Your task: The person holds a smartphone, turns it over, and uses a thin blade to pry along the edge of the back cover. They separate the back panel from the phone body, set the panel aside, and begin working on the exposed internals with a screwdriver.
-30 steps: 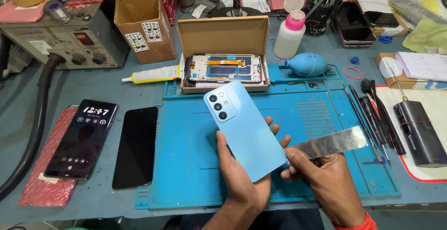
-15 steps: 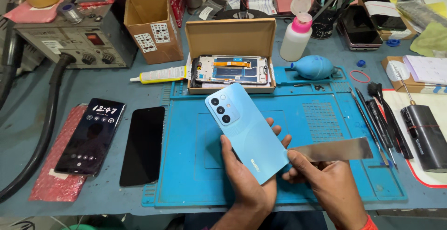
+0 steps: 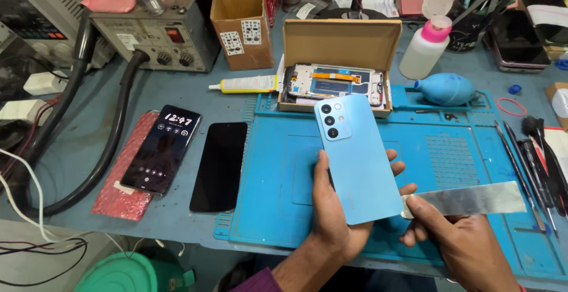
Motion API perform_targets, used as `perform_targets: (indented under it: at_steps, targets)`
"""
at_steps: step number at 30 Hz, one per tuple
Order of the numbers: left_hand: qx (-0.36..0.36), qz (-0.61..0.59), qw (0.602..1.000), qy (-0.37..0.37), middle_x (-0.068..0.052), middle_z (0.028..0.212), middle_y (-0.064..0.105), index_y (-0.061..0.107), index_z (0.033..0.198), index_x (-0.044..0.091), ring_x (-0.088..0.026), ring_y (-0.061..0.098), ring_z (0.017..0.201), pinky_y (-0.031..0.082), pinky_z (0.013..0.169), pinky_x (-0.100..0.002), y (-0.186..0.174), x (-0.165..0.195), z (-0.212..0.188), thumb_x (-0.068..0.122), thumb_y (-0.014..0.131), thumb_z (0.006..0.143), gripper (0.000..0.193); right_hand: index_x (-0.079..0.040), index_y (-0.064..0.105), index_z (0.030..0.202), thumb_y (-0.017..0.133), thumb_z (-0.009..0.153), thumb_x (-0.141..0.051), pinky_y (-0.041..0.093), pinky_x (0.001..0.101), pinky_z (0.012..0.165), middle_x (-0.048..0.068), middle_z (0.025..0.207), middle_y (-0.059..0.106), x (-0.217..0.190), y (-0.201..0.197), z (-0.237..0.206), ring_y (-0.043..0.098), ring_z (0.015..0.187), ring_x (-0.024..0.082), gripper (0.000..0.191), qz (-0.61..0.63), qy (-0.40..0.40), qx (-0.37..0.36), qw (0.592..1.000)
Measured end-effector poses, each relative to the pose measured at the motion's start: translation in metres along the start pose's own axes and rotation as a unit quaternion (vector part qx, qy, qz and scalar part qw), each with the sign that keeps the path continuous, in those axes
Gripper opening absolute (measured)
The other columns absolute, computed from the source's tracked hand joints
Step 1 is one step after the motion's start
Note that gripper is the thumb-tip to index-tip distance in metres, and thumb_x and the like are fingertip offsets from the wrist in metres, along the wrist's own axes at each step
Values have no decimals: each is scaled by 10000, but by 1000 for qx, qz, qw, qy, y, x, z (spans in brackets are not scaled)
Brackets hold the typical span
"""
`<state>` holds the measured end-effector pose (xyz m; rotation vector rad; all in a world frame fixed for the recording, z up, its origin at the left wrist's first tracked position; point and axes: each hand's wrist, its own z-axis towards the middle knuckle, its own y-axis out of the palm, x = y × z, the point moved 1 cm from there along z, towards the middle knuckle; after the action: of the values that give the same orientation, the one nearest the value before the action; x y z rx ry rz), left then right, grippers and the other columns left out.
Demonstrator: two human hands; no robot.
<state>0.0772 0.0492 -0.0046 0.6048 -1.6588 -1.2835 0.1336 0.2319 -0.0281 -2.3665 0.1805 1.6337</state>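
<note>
Phone [image 3: 358,159] in left grip [image 3: 337,221]

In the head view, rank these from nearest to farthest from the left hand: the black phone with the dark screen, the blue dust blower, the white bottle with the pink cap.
Measured from the left hand:
1. Black phone, to its left on the table.
2. Blue dust blower, up and to the right, at the mat's far edge.
3. White bottle, beyond the blower.

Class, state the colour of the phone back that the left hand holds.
Light blue, glossy; the phone back in the left hand shows best in the head view.
</note>
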Motion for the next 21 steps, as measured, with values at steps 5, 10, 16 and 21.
perform_targets:
  at_steps: [5, 10, 16, 21]
  targets:
    - [12, -9, 1000, 23, -170, 1385, 563, 468, 1470, 2, -331, 572, 1266, 506, 1047, -581, -4, -5, -1, 718, 197, 1000, 899, 89, 655, 657, 684, 970, -410, 469, 310, 668, 164, 657, 738, -15, 7, -11, 629, 659, 199, 590, -75, 70, 24, 994]
    - [29, -9, 999, 41, -165, 1351, 587, 487, 1446, 12, -339, 596, 1213, 519, 1025, -566, -3, -9, -2, 729, 182, 972, 912, 76, 672, 651, 671, 964, -450, 461, 308, 683, 138, 670, 733, -14, 11, -11, 619, 685, 188, 612, -62, 74, 22, 995]
    - [32, -34, 998, 43, -189, 1262, 604, 510, 1427, 5, -389, 650, 1105, 537, 972, -519, 1, -15, -1, 761, 184, 969, 941, 8, 703, 848, 654, 990, -470, 325, 308, 524, 87, 717, 706, -1, 7, -11, 482, 594, 154, 501, -94, 82, 55, 991]
    - [68, -42, 994, 77, -183, 1235, 615, 514, 1410, 15, -389, 661, 1074, 544, 927, -512, 5, -21, -1, 755, 200, 953, 925, 7, 725, 885, 683, 1000, -475, 232, 339, 456, 97, 657, 671, -8, 13, -16, 380, 528, 178, 497, -93, 124, 87, 984]
